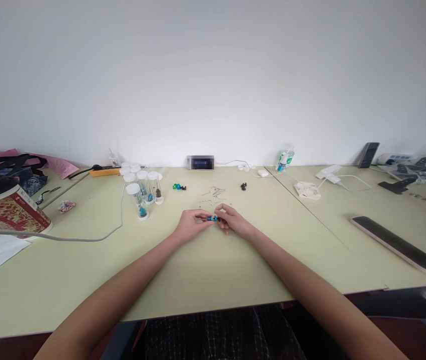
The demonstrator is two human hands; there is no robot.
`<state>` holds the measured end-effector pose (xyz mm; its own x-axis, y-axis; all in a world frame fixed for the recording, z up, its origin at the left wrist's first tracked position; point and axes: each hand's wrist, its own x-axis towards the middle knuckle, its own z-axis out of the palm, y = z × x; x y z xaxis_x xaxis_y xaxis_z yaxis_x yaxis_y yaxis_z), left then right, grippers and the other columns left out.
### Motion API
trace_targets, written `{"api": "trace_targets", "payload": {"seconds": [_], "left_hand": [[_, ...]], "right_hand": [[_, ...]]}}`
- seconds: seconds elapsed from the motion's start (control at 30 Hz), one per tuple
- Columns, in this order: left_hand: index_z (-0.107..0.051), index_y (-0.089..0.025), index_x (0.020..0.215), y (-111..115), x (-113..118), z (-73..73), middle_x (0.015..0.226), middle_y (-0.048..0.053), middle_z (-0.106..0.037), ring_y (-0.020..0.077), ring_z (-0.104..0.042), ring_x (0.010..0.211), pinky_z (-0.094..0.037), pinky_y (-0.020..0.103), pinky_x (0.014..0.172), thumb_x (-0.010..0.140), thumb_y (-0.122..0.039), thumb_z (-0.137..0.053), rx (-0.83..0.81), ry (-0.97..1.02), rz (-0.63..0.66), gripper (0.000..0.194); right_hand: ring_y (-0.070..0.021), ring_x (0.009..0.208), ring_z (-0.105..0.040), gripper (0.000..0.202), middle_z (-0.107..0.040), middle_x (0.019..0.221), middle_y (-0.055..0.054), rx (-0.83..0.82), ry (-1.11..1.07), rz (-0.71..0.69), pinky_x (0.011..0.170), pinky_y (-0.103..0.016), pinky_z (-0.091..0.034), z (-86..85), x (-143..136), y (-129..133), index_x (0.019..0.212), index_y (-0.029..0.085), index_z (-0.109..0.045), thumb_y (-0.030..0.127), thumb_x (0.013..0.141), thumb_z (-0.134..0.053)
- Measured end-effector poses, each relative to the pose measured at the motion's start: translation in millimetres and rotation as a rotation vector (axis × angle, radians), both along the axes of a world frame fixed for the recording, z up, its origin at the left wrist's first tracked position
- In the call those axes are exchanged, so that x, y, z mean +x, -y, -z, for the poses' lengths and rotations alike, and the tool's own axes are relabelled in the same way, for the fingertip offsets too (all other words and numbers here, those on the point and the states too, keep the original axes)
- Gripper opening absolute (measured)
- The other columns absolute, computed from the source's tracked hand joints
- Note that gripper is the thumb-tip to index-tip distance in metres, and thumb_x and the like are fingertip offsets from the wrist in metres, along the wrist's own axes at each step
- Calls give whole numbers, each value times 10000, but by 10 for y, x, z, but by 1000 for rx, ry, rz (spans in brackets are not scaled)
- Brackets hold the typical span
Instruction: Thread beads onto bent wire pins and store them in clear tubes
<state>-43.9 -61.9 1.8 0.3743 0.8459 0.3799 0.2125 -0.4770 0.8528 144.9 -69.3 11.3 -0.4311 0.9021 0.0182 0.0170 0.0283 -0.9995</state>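
Both hands meet near the middle of the table. My left hand [192,224] is closed around one end of a small blue and black piece [212,218], with a thin metal rod beside it. The fingers of my right hand [231,220] pinch the other end. Just beyond them lie several thin metal pins [216,192]. Small green, blue and black parts [179,187] sit to the back left, and a little cluster of black parts [243,186] to the back right. Several clear tubes with white caps [133,189] stand at the left, with small parts inside.
A phone [200,162] leans against the wall. On the left are a large red cup [13,210], a grey cable [100,239] and an orange power strip [104,172]. To the right are a bottle [285,160], white chargers [329,172] and a long dark pad [396,242].
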Motion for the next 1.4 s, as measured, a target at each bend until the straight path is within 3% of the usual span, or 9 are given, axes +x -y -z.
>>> {"api": "trace_targets", "payload": {"seconds": [0.1, 0.23, 0.4, 0.53, 0.7, 0.87, 1.03, 1.2, 1.4], "left_hand": [[-708, -178, 857, -7, 0, 6, 839, 48, -720, 185, -653, 778, -521, 302, 760, 686, -331, -686, 0, 2, -8, 231], [-711, -181, 865, -10, 2, 6, 827, 42, -722, 175, -653, 755, -522, 289, 750, 685, -308, -689, 3, 0, 4, 221], [-710, -177, 872, -2, 1, -2, 838, 48, -721, 183, -654, 783, -517, 292, 756, 689, -325, -686, 3, -1, -1, 237], [-708, -177, 880, -8, 2, 8, 837, 43, -721, 175, -652, 772, -514, 291, 764, 689, -317, -687, 4, -5, 9, 238], [-706, -165, 877, -14, -5, 15, 841, 59, -716, 185, -647, 786, -516, 298, 761, 685, -342, -690, 5, -2, -16, 261], [-708, -179, 878, 8, 2, 1, 832, 42, -717, 168, -647, 761, -513, 291, 769, 696, -319, -682, 10, -10, 12, 231], [-707, -165, 861, -12, -2, 10, 824, 56, -714, 182, -647, 770, -519, 295, 744, 684, -342, -690, 8, -4, -13, 250], [-705, -169, 872, -22, -2, 24, 832, 49, -715, 174, -648, 771, -516, 292, 759, 691, -320, -687, 8, -4, 4, 237], [-705, -170, 877, -19, -3, 19, 836, 55, -714, 181, -649, 777, -518, 300, 758, 692, -333, -685, 2, -4, -1, 247]], "right_hand": [[-77, 497, -473, 291, -546, 636, 48, 16, -10, 3, 478, -211, -456, 6, 3, -6, 869, 217, -473, 448, 763, -614], [-71, 402, -411, 290, -515, 530, 61, 8, 4, -18, 387, -194, -395, 24, 9, -17, 856, 208, -483, 492, 816, -524], [-76, 471, -477, 293, -560, 616, 43, 22, -6, -8, 448, -203, -451, 42, 8, -30, 890, 205, -497, 466, 786, -583], [-75, 420, -433, 297, -510, 527, 57, 12, -7, -19, 391, -194, -412, 38, 7, -26, 848, 197, -501, 492, 821, -523], [-89, 568, -527, 289, -580, 693, 18, 30, -36, 4, 520, -231, -493, 36, 20, -26, 812, 191, -514, 437, 743, -648], [-74, 410, -446, 311, -539, 545, 37, 7, -25, -14, 381, -206, -403, 57, 28, -38, 719, 185, -478, 472, 795, -569], [-85, 543, -523, 281, -578, 667, 22, 28, -47, 9, 518, -227, -491, 44, 21, -34, 801, 184, -510, 402, 729, -673], [-76, 401, -446, 303, -543, 537, 39, -8, -29, -23, 385, -215, -435, 35, 11, -31, 779, 187, -493, 484, 809, -543], [-80, 504, -511, 285, -579, 654, 27, 9, -44, 1, 483, -226, -495, 40, 14, -32, 787, 191, -490, 430, 753, -641]]}}
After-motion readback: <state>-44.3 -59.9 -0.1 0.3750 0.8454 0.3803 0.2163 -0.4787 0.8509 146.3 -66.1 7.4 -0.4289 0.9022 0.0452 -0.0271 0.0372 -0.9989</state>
